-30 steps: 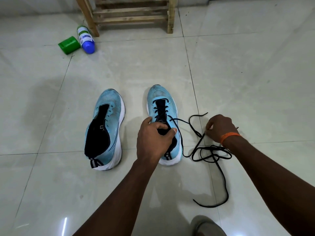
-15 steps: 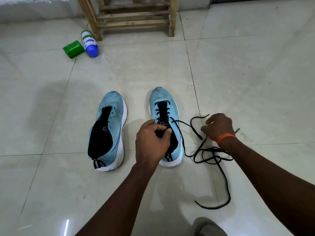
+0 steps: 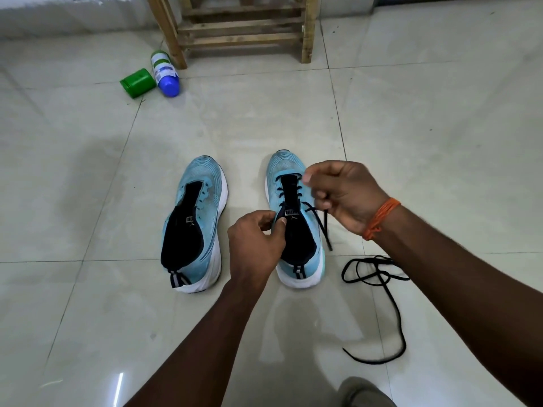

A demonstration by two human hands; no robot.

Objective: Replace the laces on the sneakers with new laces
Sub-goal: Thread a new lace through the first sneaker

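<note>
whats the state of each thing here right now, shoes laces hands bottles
laceless sneaker: upright on floor, no lace
laced sneaker: upright, lace partly threaded
threaded lace: end pinched by right hand
loose lace: tangled on floor
left hand: pinches laced sneaker's tongue
right hand: pinches threaded lace
green tub: on its side
blue-capped bottle: on its side

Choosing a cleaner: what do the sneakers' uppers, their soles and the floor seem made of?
Uppers: light-blue knit or mesh fabric, matte, fine ribbed lines. Soles: white foam or rubber, probably, smooth, matte. Floor: glossy ceramic-like tiles, grout lines, reflections.
</note>
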